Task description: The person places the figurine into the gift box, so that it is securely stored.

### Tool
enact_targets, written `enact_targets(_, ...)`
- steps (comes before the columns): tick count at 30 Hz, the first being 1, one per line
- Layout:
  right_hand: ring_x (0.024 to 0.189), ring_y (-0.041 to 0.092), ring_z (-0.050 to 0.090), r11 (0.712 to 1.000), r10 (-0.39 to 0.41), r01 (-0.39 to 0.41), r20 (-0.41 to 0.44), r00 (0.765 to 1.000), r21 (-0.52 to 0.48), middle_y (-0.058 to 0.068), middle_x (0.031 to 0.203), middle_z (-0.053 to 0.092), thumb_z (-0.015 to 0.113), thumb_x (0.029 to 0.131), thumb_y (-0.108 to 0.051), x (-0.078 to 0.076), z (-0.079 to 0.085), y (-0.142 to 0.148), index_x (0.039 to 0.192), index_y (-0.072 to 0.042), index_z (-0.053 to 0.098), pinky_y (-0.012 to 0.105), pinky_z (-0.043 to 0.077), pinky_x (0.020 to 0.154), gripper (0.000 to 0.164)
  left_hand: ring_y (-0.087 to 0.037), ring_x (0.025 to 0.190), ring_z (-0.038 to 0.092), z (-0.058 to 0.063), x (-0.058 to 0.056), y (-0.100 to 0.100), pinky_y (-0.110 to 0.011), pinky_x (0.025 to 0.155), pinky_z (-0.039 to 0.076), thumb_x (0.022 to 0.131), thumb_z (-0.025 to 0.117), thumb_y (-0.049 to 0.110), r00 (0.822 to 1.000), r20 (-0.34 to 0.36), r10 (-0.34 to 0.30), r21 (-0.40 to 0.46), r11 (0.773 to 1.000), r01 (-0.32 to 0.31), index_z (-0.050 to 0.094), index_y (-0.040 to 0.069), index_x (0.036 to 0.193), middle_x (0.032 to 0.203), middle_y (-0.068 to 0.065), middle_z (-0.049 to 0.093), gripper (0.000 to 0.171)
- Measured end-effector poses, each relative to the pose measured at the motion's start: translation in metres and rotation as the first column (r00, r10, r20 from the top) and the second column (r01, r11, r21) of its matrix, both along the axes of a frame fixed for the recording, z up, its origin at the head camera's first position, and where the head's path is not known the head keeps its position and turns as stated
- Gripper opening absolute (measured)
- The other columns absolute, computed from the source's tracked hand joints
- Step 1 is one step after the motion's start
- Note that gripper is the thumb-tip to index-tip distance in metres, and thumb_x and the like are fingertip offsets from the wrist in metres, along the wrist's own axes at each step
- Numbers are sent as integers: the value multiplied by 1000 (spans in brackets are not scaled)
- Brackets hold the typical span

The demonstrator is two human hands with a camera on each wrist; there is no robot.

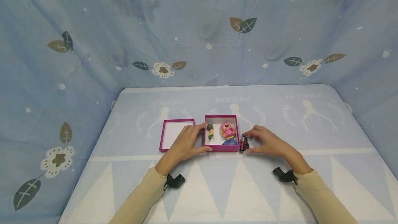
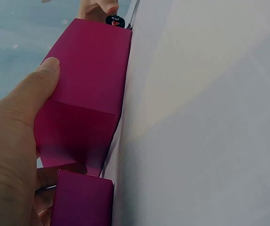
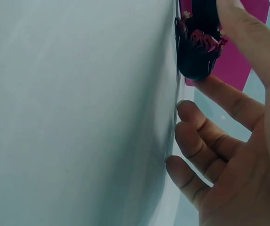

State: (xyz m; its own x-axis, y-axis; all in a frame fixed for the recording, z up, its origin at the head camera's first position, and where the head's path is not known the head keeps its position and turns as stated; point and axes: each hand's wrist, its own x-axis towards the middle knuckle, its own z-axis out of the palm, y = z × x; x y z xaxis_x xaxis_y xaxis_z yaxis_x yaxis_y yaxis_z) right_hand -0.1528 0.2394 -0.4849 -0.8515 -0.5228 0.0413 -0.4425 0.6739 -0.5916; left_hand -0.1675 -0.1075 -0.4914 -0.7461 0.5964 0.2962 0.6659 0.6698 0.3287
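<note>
My left hand (image 1: 186, 142) grips the open magenta box (image 1: 220, 149) at its left side, thumb on the front wall and fingers at the back corner. Inside lie a small figurine with a dark head and yellow-green clothes (image 1: 210, 132), a pink bear figurine (image 1: 228, 130) and a bluish-purple piece (image 1: 230, 142). Just outside the box's right wall, a small black-and-red figurine (image 1: 244, 144) lies on the table. Thumb and index finger of my right hand (image 1: 268, 142) pinch it at its two ends. In the right wrist view, the dark figurine (image 3: 198, 56) touches the index fingertip.
A shallow magenta lid (image 1: 172, 136) with a white inside lies left of the box, partly behind my left hand. A patterned cloth covers the table (image 1: 199, 196). Blue printed curtains (image 1: 199, 27) hang behind and at both sides.
</note>
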Motion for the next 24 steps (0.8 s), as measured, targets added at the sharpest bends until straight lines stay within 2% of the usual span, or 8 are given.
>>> enact_targets(8,90,12,52,1000,14,-13,-33,999,11,-4,99,60,85,72,-44,-1,-3,-3,122,-16,68,33,45,80,59,-16,121,56,-1,0,0,-37,103,41,77,73,63,1000,-21,-2,2,1000,2,42,6,147,141,-3,56,95)
enact_targets(18,89,12,54,1000,9,-8,-18,1000,20,-4,98,61,82,74,-47,-1,1,-8,120,-14,68,31,45,77,58,-16,120,56,0,0,0,-36,105,40,76,73,63,1000,2,9,-10,1000,-9,41,7,148,141,-3,56,96)
enact_targets(24,80,12,48,1000,1,-1,-2,1000,11,-5,91,58,84,75,-38,-1,3,-7,122,-10,66,25,40,70,58,-16,119,57,0,0,0,-36,103,41,77,70,66,1000,0,3,-4,1000,-3,41,7,148,141,-3,56,96)
